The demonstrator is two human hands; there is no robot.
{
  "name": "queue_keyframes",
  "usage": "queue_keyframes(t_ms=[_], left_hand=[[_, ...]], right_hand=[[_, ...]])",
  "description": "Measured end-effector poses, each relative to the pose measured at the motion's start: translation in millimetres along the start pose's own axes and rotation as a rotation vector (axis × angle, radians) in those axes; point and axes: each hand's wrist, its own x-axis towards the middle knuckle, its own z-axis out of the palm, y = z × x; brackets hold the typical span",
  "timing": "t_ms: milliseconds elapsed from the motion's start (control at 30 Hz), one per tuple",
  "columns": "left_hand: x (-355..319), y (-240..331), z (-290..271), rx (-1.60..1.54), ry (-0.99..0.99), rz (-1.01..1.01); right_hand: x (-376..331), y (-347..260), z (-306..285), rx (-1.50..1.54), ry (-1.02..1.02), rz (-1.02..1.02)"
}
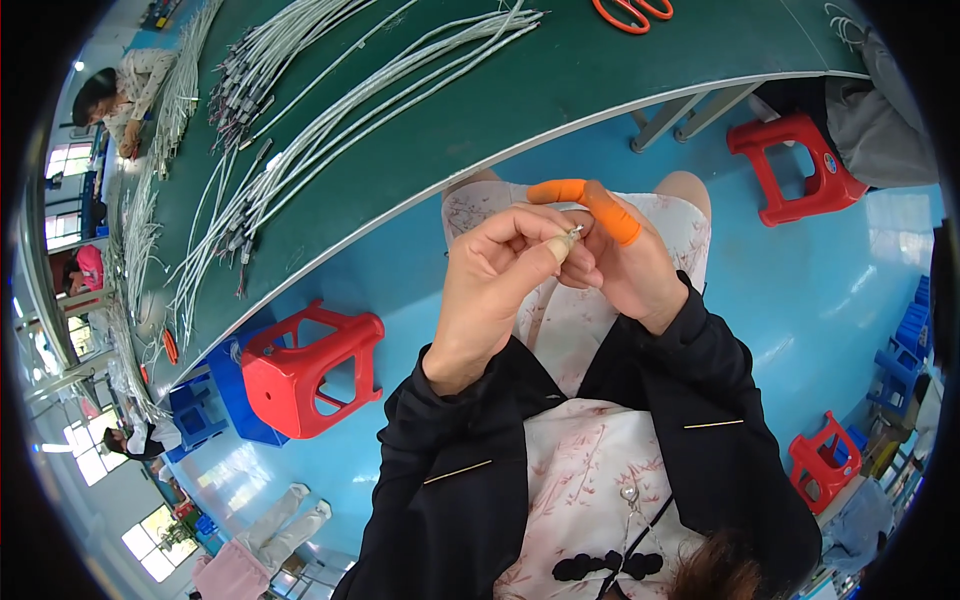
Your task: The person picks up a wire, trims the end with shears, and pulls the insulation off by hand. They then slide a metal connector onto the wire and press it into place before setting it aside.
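Above my lap, my left hand (pixel 485 290) pinches a small shiny piece (pixel 574 233) between thumb and forefinger. It looks pale and silvery, too small to name. My right hand (pixel 645 268) meets it from the other side, its fingers curled in and touching the left fingertips around the piece. An orange finger cot (pixel 612 215) covers a finger of my right hand. Part of the piece is hidden by the fingers. Both hands are apart from the table, just off its near edge.
Bundles of white cables (pixel 365 105) with dark connectors lie on the green table (pixel 560 90). Orange-handled scissors (pixel 632 12) rest near its far side. Red stools stand left (pixel 300 375) and right (pixel 795 165). Another person (pixel 115 95) works at far left; someone sits at upper right.
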Motion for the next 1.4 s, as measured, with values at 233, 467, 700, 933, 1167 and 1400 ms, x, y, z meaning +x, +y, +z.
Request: queue_keyframes(t_ms=[233, 467, 700, 933, 1167, 1400], left_hand=[[3.5, -6.6, -21.2, -0.233, -0.044, -0.069], [5.2, -7.7, -28.3, -0.384, -0.114, -0.059], [6.8, 0.6, -44.8, -0.343, -0.11, -0.123], [8.1, -3.9, -44.5, -0.143, 0.094, 0.062], [8.1, -3.5, -42.6, 0.156, 0.111, 0.29], [7.1, -16.3, -43.1, 0.116, 0.09, 0.292]], right_hand=[[-3.8, 11.7, -6.4, -0.564, 0.07, -0.385], [-4.6, 10.7, -0.6, -0.57, -0.012, -0.324], [-0.9, 17.5, 11.3, -0.51, 0.113, -0.351], [-5.1, 14.6, 18.0, -0.914, 0.333, -0.389], [-3.4, 11.9, 22.4, -1.084, 0.332, -0.431], [-5.8, 14.0, 24.3, -0.994, 0.306, -0.39]])
